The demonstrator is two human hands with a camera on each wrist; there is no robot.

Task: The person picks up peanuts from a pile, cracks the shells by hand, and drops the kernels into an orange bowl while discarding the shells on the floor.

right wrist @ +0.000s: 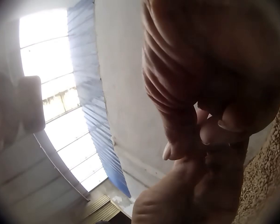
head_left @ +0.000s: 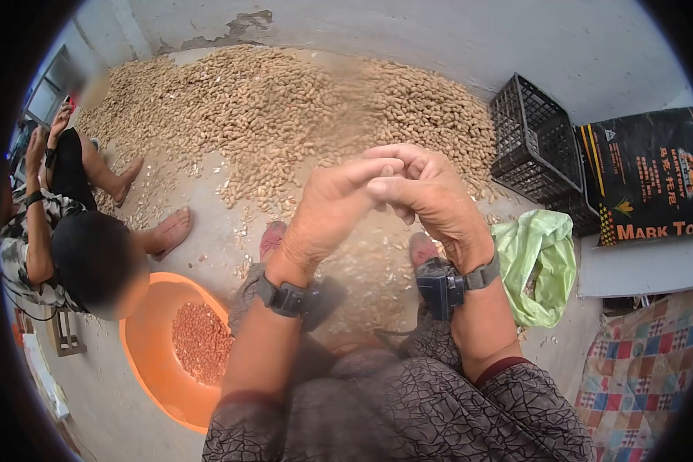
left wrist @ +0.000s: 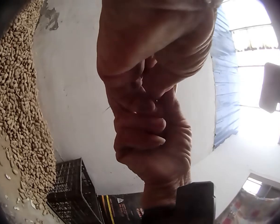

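Note:
My left hand (head_left: 333, 202) and right hand (head_left: 433, 196) meet in front of me, fingertips together, above the floor between my feet. In the left wrist view, the right hand's fingers (left wrist: 142, 133) are curled and its thumb overlaps the left fingers. The right wrist view has the left hand (right wrist: 186, 191) below, close against the right fingertips. I cannot tell whether something small is pinched between them, as the fingers hide that spot. Beyond the hands spreads a big heap of unshelled peanuts (head_left: 277, 115). Peanut shells (head_left: 369, 269) lie scattered on the floor below.
An orange basin (head_left: 150, 346) holding reddish kernels (head_left: 200, 343) stands at left, beside a seated person (head_left: 46, 246). To the right are a green plastic bag (head_left: 543, 269), a black crate (head_left: 535, 142), a black printed sack (head_left: 647, 177) and a patchwork cloth (head_left: 647, 369).

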